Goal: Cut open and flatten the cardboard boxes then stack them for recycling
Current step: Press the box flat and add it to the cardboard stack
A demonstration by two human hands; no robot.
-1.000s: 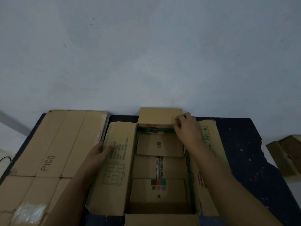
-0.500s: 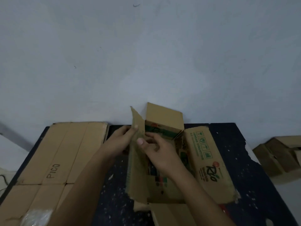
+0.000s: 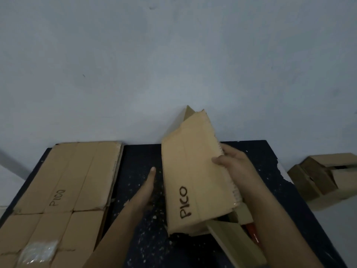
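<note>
Right hand (image 3: 234, 167) gripping right edge of folded box (image 3: 195, 175), thumb on its marked "PICO" face; box tilted up over dark table (image 3: 135, 161), far end raised toward wall (image 3: 173, 64). Left hand (image 3: 148, 184) with fingers straight, just left of box, holding nothing. Flattened stack (image 3: 63, 182) at table's left. Unflattened boxes (image 3: 326, 176) off to the right.

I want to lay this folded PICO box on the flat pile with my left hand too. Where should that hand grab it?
Probably the long left edge of the folded box, coming from the left with the open left hand. That edge is bare and faces it, while the right hand already pinches the opposite corrugated edge, so both sides are held for carrying to the flattened stack.
</note>
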